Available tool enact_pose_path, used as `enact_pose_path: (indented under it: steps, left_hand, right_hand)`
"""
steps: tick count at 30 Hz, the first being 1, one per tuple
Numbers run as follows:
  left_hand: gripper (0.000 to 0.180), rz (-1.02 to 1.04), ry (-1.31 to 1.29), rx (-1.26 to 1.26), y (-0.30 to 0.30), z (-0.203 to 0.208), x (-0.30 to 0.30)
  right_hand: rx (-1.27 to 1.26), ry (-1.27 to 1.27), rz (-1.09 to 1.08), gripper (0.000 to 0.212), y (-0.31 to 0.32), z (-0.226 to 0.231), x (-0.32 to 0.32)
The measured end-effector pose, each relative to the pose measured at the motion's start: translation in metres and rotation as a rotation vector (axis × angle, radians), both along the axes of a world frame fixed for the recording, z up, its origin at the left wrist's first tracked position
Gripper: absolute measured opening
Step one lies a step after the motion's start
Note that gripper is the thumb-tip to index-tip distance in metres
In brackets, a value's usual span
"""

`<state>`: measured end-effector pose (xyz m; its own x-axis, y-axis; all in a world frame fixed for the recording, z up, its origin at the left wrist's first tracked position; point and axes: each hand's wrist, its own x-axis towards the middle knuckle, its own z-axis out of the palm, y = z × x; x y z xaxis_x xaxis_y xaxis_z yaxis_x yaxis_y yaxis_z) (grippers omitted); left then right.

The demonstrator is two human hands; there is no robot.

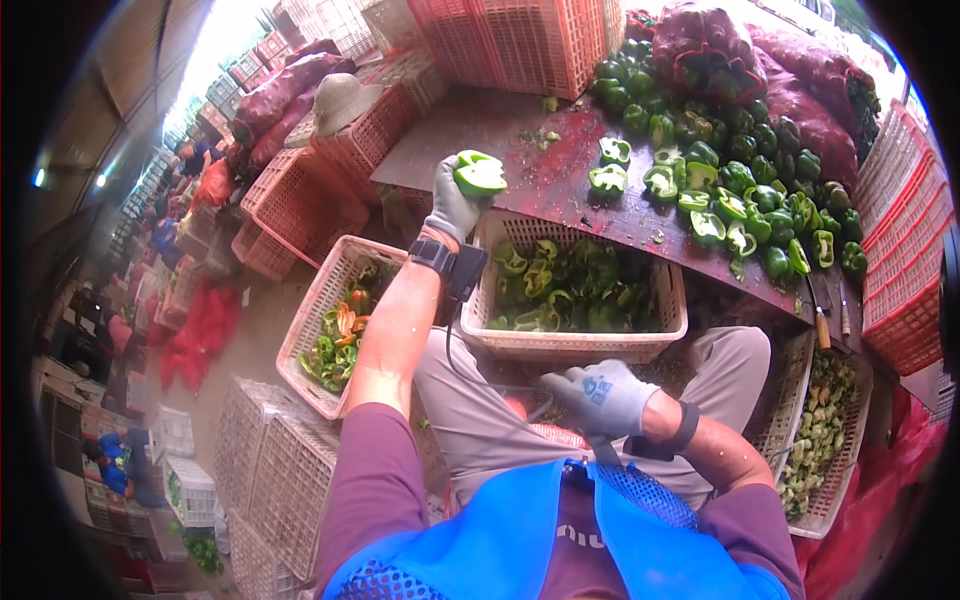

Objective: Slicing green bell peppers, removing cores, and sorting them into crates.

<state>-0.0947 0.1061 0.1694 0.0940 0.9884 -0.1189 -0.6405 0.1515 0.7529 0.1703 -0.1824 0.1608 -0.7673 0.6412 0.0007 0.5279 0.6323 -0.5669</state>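
My left hand (455, 205), in a grey glove, is raised over the near left edge of the table, its fingers closed around a cut green bell pepper (481, 174) with the pale inside showing. My right hand (606, 397), gloved too, is low between my knees with curled fingers; a thin dark line shows beside it, and what it holds is hidden. Before me a pale crate (575, 345) contains green pepper pieces (575, 285). Cut pepper halves (700, 200) and whole green peppers (745, 145) lie on the dark red table (560, 170) to the right.
Two knives (822, 328) lie at the table's right corner. A crate (310, 375) of pepper scraps is at my left, and another crate (835, 500) with pale cores at my right. Stacked red crates (905, 270) and mesh sacks (705, 50) border the table. Other people work far left.
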Motion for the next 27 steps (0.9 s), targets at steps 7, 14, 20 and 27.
enact_pose_path:
  steps: [7,14,20,27]
  left_hand:
    - [0.038,-0.551,-0.136,0.037,-0.066,0.011,0.056]
    - [0.05,-0.795,-0.463,-0.184,-0.109,-0.02,0.07]
    - [0.072,-0.758,-0.084,-0.097,-0.134,-0.019,0.064]
    - [0.055,-0.722,-0.199,-0.006,-0.144,-0.031,0.068]
  right_hand:
    - [0.453,0.333,-0.493,0.041,0.083,-0.002,0.037]
    - [0.819,0.241,-0.27,0.064,0.111,0.014,0.018]
    - [0.83,0.085,-0.132,0.064,0.105,0.008,0.025]
    - [0.736,0.205,-0.144,0.063,0.113,0.003,0.021]
